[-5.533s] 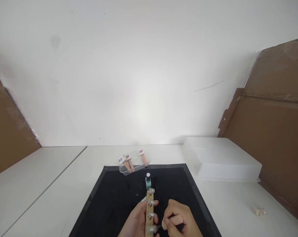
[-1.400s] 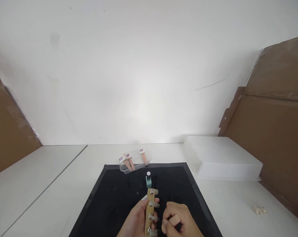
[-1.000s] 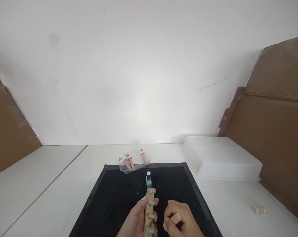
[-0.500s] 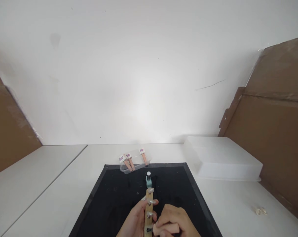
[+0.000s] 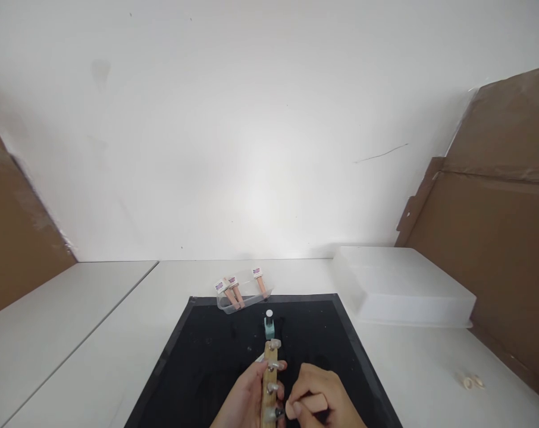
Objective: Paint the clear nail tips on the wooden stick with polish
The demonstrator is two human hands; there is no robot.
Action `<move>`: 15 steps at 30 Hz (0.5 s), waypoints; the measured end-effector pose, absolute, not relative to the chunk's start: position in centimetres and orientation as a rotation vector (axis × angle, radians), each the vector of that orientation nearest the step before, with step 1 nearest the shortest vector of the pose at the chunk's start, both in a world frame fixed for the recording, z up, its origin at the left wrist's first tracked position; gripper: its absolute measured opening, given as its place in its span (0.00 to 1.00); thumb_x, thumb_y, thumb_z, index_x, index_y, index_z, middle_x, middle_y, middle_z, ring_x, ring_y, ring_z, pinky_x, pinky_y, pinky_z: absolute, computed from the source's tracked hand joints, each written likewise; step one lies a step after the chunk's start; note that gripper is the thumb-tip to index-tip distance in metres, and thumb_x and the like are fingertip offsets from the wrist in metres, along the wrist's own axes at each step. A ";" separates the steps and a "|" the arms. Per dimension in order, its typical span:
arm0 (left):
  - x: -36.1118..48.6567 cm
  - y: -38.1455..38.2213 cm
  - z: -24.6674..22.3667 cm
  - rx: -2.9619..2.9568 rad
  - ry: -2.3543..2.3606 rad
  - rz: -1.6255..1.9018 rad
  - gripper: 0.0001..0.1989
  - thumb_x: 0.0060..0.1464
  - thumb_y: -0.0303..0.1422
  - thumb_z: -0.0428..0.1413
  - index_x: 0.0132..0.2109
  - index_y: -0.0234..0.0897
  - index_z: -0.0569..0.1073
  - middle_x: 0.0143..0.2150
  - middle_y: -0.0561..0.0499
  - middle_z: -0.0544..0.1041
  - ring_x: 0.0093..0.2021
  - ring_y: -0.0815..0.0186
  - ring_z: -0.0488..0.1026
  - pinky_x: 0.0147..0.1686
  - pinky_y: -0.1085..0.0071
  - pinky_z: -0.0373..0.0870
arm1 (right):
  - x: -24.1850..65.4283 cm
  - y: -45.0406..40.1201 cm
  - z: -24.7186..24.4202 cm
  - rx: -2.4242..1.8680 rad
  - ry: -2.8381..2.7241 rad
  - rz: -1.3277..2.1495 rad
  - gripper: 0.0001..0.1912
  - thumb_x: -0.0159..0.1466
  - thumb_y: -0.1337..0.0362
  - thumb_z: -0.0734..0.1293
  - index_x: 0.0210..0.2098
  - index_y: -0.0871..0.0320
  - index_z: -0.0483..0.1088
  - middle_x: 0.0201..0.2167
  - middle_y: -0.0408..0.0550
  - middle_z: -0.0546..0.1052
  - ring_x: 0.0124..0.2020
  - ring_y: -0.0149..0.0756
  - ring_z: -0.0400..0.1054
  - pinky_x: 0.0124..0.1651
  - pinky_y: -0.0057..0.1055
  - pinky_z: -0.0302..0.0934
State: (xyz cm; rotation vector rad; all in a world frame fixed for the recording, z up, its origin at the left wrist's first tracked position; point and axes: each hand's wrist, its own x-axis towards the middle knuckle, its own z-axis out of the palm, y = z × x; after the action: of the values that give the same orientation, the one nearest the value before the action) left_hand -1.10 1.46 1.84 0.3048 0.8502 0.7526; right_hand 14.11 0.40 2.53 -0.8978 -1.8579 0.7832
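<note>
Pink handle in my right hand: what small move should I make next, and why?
Perhaps draw the pink handle gently outward along the nearest clear tip: its dark end seems to be there, and your left hand holds the wooden bar.

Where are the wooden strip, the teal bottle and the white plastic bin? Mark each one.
Wooden strip [image 5: 269, 377]: head view, bare wood between two clear pieces.
Teal bottle [image 5: 269, 330]: head view, its body below the dark neck.
White plastic bin [image 5: 412, 308]: head view, its near wall.
</note>
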 end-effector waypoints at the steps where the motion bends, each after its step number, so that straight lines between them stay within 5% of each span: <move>1: -1.1 1.5 1.8 0.305 0.858 0.754 0.16 0.49 0.43 0.48 0.40 0.36 0.66 0.20 0.56 0.65 0.19 0.72 0.64 0.23 0.74 0.60 | 14.2 0.4 2.4 -0.917 -1.859 0.769 0.10 0.47 0.77 0.60 0.20 0.58 0.70 0.19 0.42 0.72 0.18 0.29 0.64 0.22 0.22 0.56; 15: -1.2 1.8 2.5 0.312 0.938 0.737 0.16 0.51 0.42 0.46 0.39 0.35 0.68 0.20 0.56 0.65 0.18 0.74 0.60 0.24 0.74 0.60 | 14.4 0.1 1.9 -1.002 -1.802 0.836 0.09 0.49 0.76 0.60 0.17 0.58 0.61 0.18 0.41 0.65 0.16 0.27 0.59 0.19 0.22 0.52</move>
State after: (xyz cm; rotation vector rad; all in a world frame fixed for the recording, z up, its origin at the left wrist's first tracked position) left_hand -1.21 1.75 2.53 0.3119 0.9382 0.7369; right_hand 14.41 0.12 1.92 -1.0019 -1.8024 0.8363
